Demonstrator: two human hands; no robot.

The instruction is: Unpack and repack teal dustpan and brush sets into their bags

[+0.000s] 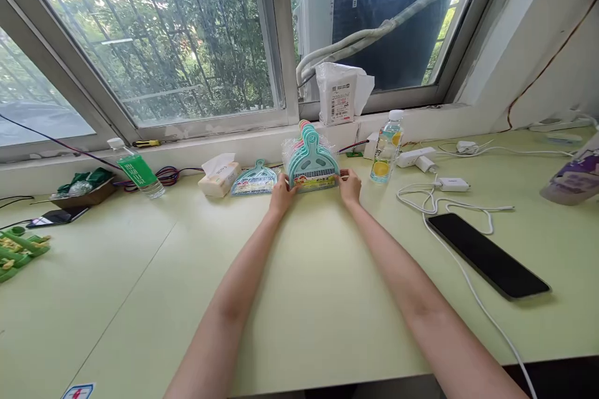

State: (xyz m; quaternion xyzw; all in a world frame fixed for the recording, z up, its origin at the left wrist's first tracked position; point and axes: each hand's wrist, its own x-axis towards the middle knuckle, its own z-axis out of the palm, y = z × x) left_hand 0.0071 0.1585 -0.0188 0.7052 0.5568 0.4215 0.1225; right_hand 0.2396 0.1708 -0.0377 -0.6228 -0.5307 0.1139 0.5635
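Note:
A row of small dustpan-and-brush sets (312, 165) in pastel colours stands upright against the windowsill, the front one mint green with a yellow label. My left hand (281, 194) grips the lower left corner of the sets. At the lower right corner, my right hand (350, 188) has its fingers closed on the edge. How many sets the fingers hold is hidden. Left of my left hand, a single light-blue dustpan set (256, 180) in clear wrap leans back beside a tissue pack (219, 178).
To the right stand a drink bottle (387, 149), white chargers and cables (453, 185), a black phone (489, 255) and a purple-printed cup (573, 174). Leftward are a green-labelled bottle (138, 169), a brown tray (87, 193) and a green plastic item (21, 252). A wrapped box (341, 99) sits on the sill.

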